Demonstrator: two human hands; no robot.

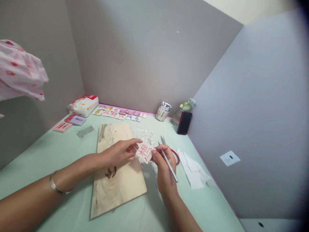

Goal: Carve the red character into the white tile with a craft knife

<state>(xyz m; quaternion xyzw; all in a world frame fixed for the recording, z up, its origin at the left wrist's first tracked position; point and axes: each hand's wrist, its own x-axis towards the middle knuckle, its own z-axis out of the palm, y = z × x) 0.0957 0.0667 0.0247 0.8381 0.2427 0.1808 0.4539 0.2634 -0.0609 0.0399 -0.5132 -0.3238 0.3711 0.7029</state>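
Pinching a red-lettered white square (145,152) are the left grip (120,150) and right grip (166,170), the latter also holding, apparently, a craft knife (170,166).

Left wall (62,71): dim, grey-brown.
Right wall (253,112): brighter, bluish.
Back wall (135,64): palest high up, darker downward.
Table (205,206): evenly lit; soft shadows beside the wooden board (118,183).
Bracelet (56,185): faint shine.
Held card (145,152): red character legible, slightly soft.
Outer view: wide-angle stretch; upper right corner blurred into black.
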